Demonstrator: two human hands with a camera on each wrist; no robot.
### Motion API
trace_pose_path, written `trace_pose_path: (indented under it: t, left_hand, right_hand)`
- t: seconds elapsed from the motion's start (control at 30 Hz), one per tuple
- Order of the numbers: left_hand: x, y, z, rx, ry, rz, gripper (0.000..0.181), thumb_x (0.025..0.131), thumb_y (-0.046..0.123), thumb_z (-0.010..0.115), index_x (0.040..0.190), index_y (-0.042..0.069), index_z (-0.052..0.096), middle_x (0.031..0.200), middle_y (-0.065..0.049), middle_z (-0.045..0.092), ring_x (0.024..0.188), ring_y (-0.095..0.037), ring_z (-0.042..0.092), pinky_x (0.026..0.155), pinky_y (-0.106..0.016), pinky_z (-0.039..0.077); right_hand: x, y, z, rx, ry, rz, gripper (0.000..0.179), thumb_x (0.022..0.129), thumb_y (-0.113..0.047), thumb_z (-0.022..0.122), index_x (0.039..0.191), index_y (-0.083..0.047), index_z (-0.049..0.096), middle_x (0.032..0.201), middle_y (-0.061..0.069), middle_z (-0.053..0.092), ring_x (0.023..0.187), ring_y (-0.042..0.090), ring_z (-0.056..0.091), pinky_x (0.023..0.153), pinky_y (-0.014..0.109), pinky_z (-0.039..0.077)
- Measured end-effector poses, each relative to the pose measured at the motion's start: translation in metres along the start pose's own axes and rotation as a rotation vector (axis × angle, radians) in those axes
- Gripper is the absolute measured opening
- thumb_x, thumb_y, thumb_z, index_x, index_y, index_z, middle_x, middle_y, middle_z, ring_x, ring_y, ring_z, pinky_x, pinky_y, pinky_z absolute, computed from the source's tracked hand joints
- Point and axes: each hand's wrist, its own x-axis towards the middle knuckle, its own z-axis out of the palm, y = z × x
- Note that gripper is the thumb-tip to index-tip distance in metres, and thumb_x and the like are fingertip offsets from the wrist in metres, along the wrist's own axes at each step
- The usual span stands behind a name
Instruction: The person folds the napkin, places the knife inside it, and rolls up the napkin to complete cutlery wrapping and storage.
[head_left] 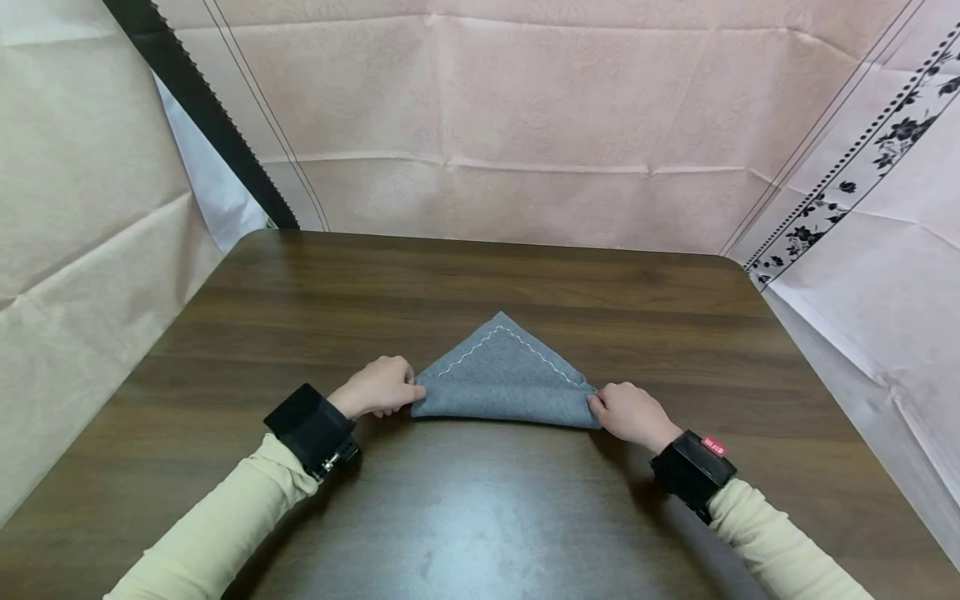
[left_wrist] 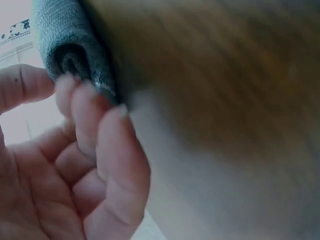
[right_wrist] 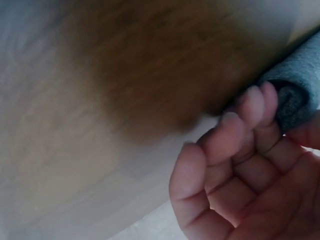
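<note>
A blue-grey cloth (head_left: 501,367) lies on the table, its far part a triangle pointing away from me with a white zigzag stitch along the two sides. Its near edge is rolled into a thick band. My left hand (head_left: 382,385) pinches the left end of that band between thumb and fingers. At the right end, my right hand (head_left: 633,412) pinches it likewise. The left wrist view shows the spiral end of the rolled cloth (left_wrist: 75,37) at the fingertips. In the right wrist view the other coiled end of the cloth (right_wrist: 295,75) sits between thumb and fingers.
The brown wood-grain table (head_left: 480,508) has rounded far corners. Pale creased sheeting (head_left: 525,100) hangs behind it, with a black strip (head_left: 217,117) at the left and a floral border (head_left: 862,167) at the right. Black bands (head_left: 311,429) circle both wrists.
</note>
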Motion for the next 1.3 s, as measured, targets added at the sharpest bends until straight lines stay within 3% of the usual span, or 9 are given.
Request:
trace_pose_path:
  t: [0.13,0.23,0.4,0.5,0.63,0.77,0.97,1.1,1.3]
  left_hand:
    - [-0.001,0.002,0.001,0.113,0.183,0.173,0.010,0.076,0.013,0.065,0.074,0.012,0.056,0.067,0.001,0.051,0.057,-0.014,0.048,0.050,-0.026,0.038]
    - [-0.003,0.004,0.005,0.190,0.283,0.331,0.014,0.073,0.002,0.065,0.083,0.012,0.061,0.081,0.001,0.056,0.073,-0.015,0.052,0.058,-0.030,0.044]
    - [-0.005,0.011,0.012,0.369,0.361,0.512,0.027,0.073,-0.011,0.055,0.082,0.010,0.069,0.083,-0.001,0.062,0.079,-0.019,0.056,0.063,-0.033,0.048]
    - [-0.006,0.013,0.014,0.435,0.377,0.538,0.027,0.073,-0.012,0.054,0.081,0.009,0.069,0.080,-0.003,0.063,0.076,-0.019,0.058,0.064,-0.034,0.049]
    - [-0.008,0.011,0.016,0.426,0.360,0.551,0.023,0.075,-0.009,0.056,0.089,0.004,0.068,0.085,-0.006,0.064,0.079,-0.020,0.060,0.067,-0.034,0.050]
    - [-0.010,0.009,0.017,0.416,0.333,0.580,0.022,0.078,-0.002,0.056,0.098,0.000,0.066,0.089,-0.008,0.063,0.080,-0.021,0.060,0.069,-0.034,0.050]
    - [-0.011,0.008,0.016,0.434,0.245,0.540,0.039,0.073,0.014,0.063,0.109,-0.001,0.061,0.099,-0.011,0.060,0.088,-0.024,0.057,0.076,-0.038,0.048]
    - [-0.010,0.009,0.015,0.466,0.231,0.551,0.044,0.068,0.008,0.069,0.110,-0.001,0.059,0.099,-0.011,0.058,0.089,-0.024,0.055,0.077,-0.038,0.047]
    - [-0.012,0.006,0.014,0.470,0.234,0.585,0.042,0.065,0.002,0.068,0.106,0.002,0.060,0.096,-0.009,0.059,0.087,-0.023,0.056,0.076,-0.037,0.047]
  right_hand:
    - [0.000,0.000,0.002,-0.038,0.041,0.026,0.039,0.091,-0.020,0.048,0.053,-0.014,0.043,0.053,-0.004,0.035,0.048,0.012,0.039,0.045,0.028,0.030]
    - [0.000,-0.001,0.005,-0.063,0.161,-0.007,0.037,0.086,-0.018,0.056,0.053,-0.015,0.041,0.051,-0.006,0.034,0.046,0.011,0.037,0.042,0.027,0.028]
    - [0.003,-0.001,0.011,-0.126,0.424,-0.258,0.019,0.073,-0.001,0.065,0.065,-0.012,0.052,0.062,-0.004,0.044,0.058,0.013,0.045,0.045,0.029,0.041]
    - [0.005,0.000,0.014,-0.154,0.474,-0.388,0.015,0.070,0.006,0.065,0.073,-0.008,0.061,0.071,0.000,0.053,0.069,0.016,0.051,0.055,0.032,0.048]
    - [0.005,0.001,0.013,-0.163,0.448,-0.436,0.015,0.069,0.007,0.064,0.077,-0.005,0.066,0.074,0.002,0.060,0.072,0.017,0.053,0.060,0.033,0.049]
    - [0.000,0.000,0.010,-0.154,0.383,-0.429,0.016,0.071,0.003,0.061,0.085,-0.002,0.068,0.081,0.004,0.063,0.079,0.018,0.057,0.066,0.035,0.050]
    - [-0.008,-0.003,0.006,-0.216,0.270,-0.393,0.036,0.069,-0.015,0.063,0.100,0.004,0.064,0.096,0.011,0.062,0.091,0.024,0.056,0.075,0.039,0.049]
    - [-0.008,-0.005,0.008,-0.262,0.254,-0.390,0.040,0.067,-0.018,0.071,0.099,0.003,0.061,0.092,0.010,0.060,0.087,0.023,0.053,0.074,0.038,0.048]
    - [-0.010,-0.004,0.011,-0.229,0.247,-0.386,0.036,0.065,-0.012,0.072,0.097,0.000,0.061,0.091,0.008,0.059,0.085,0.020,0.053,0.073,0.036,0.048]
